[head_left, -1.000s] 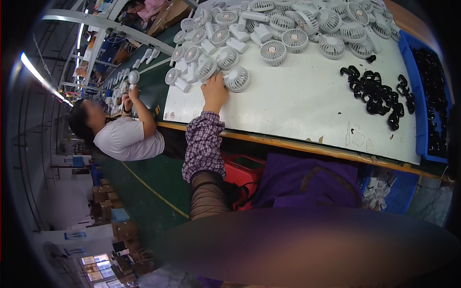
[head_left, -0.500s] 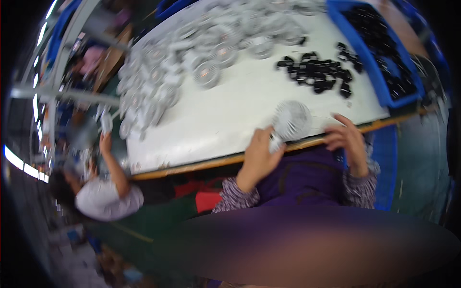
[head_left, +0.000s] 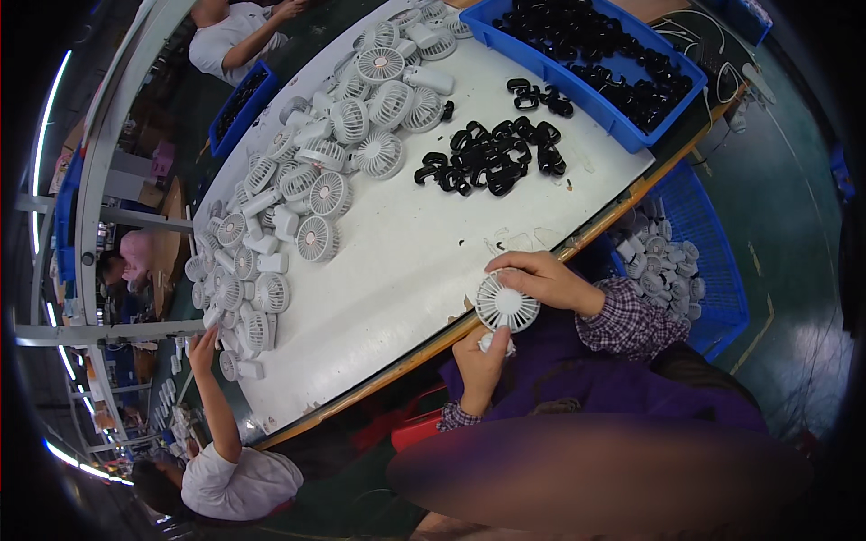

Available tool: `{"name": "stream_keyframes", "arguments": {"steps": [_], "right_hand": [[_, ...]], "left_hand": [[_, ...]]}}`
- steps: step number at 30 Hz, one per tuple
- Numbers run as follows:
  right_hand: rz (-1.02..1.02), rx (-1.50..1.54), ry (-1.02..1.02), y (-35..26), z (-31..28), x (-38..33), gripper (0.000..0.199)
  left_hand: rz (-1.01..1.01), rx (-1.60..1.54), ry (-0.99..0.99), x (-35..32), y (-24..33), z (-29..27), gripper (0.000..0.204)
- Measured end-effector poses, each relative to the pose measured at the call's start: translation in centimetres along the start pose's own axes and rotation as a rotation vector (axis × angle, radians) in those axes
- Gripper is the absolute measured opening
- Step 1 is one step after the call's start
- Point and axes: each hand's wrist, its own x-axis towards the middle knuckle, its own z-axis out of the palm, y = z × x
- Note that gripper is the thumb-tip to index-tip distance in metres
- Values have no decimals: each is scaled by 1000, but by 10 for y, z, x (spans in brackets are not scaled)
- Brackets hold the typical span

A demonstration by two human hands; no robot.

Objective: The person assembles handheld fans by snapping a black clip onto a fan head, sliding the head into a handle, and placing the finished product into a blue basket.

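A small white handheld fan (head_left: 502, 308) is held between my two hands at the table's near edge, its round grille turned up. My left hand (head_left: 478, 368) is closed round its short handle, the thumb against the lower rim of the head. Across the top of the grille lie the fingers of my right hand (head_left: 545, 279), gripping the fan's head. Beyond them on the white table (head_left: 406, 298) lies a loose heap of black plastic clips or rings (head_left: 496, 158). Many similar white fans (head_left: 329, 194) are piled along the table's far left side.
A blue tray (head_left: 622, 135) of black parts stands at the table's far right. Below the right edge, a blue crate (head_left: 722, 307) holds more white fans. One co-worker (head_left: 234, 473) reaches to the pile at left; another person (head_left: 234, 41) sits across. A metal frame (head_left: 90, 216) stands left.
My right hand has come from apart onto the fan's head. The fan has turned grille-up. The whole view has swung, bringing the blue crate of fans and a second person into sight.
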Motion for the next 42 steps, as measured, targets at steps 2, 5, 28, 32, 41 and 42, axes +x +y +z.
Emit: {"name": "stream_keyframes", "arguments": {"steps": [2, 5, 28, 32, 41, 42], "right_hand": [[-359, -372, 225, 1, -10, 3, 22], [-423, -876, 470, -18, -32, 26, 16], [211, 819, -5, 9, 28, 19, 7], [177, 749, 58, 13, 46, 4, 10], [-42, 704, 125, 2, 8, 11, 66], [-43, 733, -44, -11, 8, 18, 70]], "left_hand": [[-369, -292, 21, 7, 4, -14, 25], [-293, -539, 56, 17, 3, -35, 35], [259, -219, 109, 66, 21, -19, 43], [236, -141, 193, 60, 21, -15, 32], [-249, -1174, -580, 46, 11, 4, 60], [-429, -1388, -738, 43, 6, 12, 61]]}}
